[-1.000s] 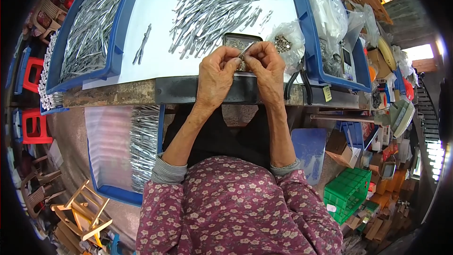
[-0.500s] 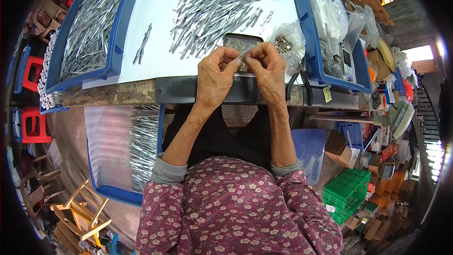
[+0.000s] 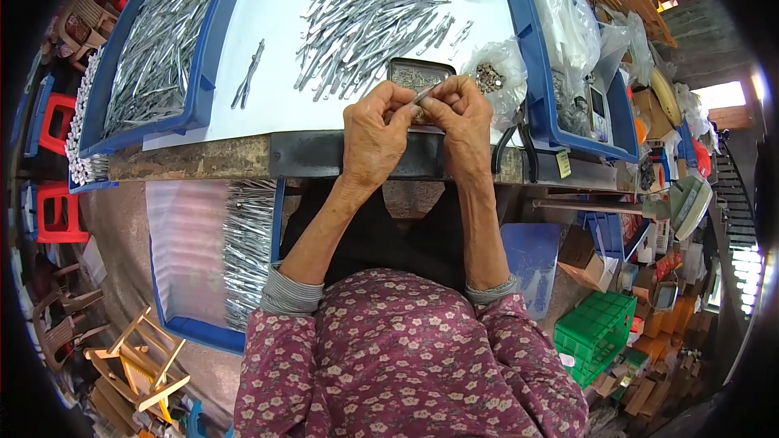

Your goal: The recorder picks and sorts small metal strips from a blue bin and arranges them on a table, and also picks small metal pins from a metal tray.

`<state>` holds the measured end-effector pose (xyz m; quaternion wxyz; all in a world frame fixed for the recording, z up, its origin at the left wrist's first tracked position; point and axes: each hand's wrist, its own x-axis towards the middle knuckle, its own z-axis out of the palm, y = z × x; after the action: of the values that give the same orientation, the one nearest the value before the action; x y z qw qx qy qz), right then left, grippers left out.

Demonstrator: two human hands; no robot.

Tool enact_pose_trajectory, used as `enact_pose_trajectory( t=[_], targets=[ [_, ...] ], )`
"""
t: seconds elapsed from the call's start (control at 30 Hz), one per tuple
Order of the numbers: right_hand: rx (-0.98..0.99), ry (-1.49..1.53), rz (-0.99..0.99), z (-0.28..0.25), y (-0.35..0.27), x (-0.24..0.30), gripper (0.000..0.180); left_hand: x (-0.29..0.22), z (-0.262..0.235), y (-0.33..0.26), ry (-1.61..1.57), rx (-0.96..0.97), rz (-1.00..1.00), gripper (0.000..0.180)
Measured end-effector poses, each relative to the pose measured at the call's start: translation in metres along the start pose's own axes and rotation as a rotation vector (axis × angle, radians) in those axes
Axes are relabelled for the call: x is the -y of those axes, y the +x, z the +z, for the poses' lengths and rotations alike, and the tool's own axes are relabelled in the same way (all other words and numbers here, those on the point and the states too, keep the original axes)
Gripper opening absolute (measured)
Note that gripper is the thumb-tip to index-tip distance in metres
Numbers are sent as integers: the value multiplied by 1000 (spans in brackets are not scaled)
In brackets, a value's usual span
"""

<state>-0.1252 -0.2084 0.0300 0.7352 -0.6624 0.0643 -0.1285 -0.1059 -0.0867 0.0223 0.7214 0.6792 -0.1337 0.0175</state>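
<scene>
So the small, slim silvery metal piece (image 3: pixel 421 96) is held up between both hands, overlapping the near end of the shallow, dark-rimmed rectangular tin (image 3: pixel 439 66) of tiny metal bits; my guess is the tin and the clear plastic bag (image 3: pixel 513 86) of little round metal bits sit that close so the fingertips barely have to travel; the heap of long silvery metal pieces (image 3: pixel 369 28) lies farther out on the white sheet (image 3: pixel 280 16), probably spread loose so singles lift easily; left hand (image 3: pixel 375 134) has thumb and forefinger pinched on the piece; right hand (image 3: pixel 466 128) pinches it from the other side, likely for steadiness; can't tell which one grips harder; backs of both hands face up, fingers curled in, forearms angled up from the lower edge
</scene>
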Motion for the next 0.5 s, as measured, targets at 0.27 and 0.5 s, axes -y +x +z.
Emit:
enact_pose_trajectory(
  t=[0.27, 0.5],
  targets=[
    [-10, 391, 222, -3, -2, 8, 22, 3, 1, 2, 295, -2, 227, 2],
    [47, 233, 114, 1, -1, 15, 26, 6, -3, 0, 76, 22, 86, 4]
  ],
)
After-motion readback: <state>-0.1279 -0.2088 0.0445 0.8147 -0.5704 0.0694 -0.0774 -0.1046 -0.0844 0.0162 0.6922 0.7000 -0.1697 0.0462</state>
